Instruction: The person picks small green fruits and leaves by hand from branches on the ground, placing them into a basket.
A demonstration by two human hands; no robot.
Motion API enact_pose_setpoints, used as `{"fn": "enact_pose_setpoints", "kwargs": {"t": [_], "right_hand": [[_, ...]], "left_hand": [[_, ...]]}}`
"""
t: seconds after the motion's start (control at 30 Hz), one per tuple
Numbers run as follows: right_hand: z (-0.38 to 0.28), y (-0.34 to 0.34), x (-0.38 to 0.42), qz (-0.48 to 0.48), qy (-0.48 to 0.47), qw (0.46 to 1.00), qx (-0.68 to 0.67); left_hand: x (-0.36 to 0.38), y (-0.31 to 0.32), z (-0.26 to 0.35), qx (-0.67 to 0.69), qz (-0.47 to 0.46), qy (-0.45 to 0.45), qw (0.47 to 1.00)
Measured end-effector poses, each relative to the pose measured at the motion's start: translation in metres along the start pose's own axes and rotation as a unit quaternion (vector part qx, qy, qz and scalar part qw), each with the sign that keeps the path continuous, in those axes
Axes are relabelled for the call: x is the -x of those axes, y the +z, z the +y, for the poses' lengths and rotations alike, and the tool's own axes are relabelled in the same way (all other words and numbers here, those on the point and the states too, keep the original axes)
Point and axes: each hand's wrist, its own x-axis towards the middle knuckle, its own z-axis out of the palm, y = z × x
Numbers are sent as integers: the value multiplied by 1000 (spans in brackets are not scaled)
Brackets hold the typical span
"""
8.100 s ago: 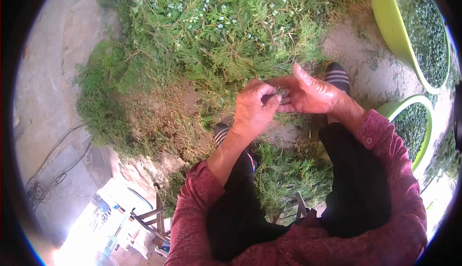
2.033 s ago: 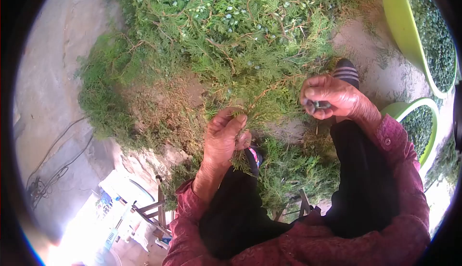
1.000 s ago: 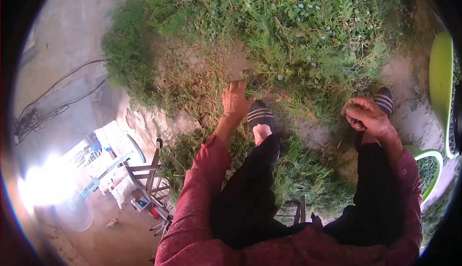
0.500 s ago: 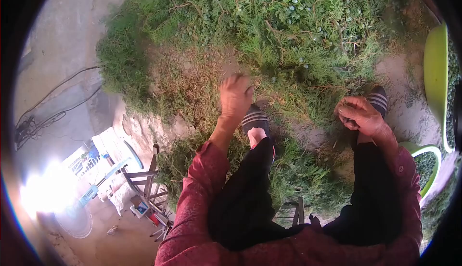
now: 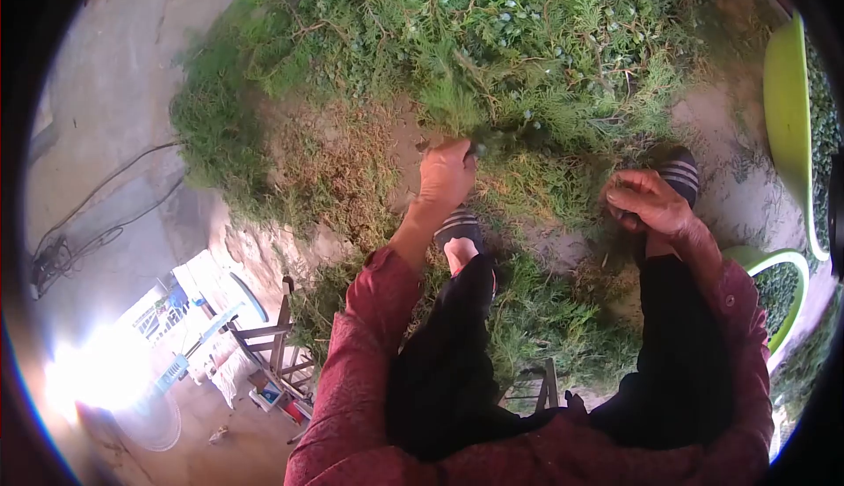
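My left hand [image 5: 447, 174] is closed at the near edge of a pile of cut arborvitae branches [image 5: 545, 37] dotted with pale blue-green cones. A feathery arborvitae sprig [image 5: 453, 103], smeared by motion, rises from its fingers. My right hand [image 5: 651, 202] hovers by the right shoe, its fingers curled together. Whatever those fingers hold is hidden or too small to make out. Brown and yellowish plant scraps [image 5: 338, 174] cover the ground left of my left hand.
On the right stand a large green basin [image 5: 787, 116] and a smaller green-rimmed container [image 5: 796, 288], both holding green cones. More greenery [image 5: 563, 319] lies between my legs. At lower left are a glaring lamp [image 5: 97, 363], a fan [image 5: 149, 420], a wooden stool [image 5: 272, 336] and cables [image 5: 97, 196].
My left hand has moved slightly right and down, and a sprig now shows at its fingers. My right hand stays near the shoe with a small shift. The view has shifted slightly.
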Motion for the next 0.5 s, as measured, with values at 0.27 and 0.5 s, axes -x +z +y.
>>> {"fn": "enact_pose_setpoints", "kwargs": {"t": [0.27, 0.5], "right_hand": [[-9, 5, 8, 18, 14, 998, -53], [-12, 7, 10, -35, 4, 999, -38]], "left_hand": [[17, -74, 37, 622, -148, -335, 692], [19, -116, 70, 742, -94, -341, 569]]}}
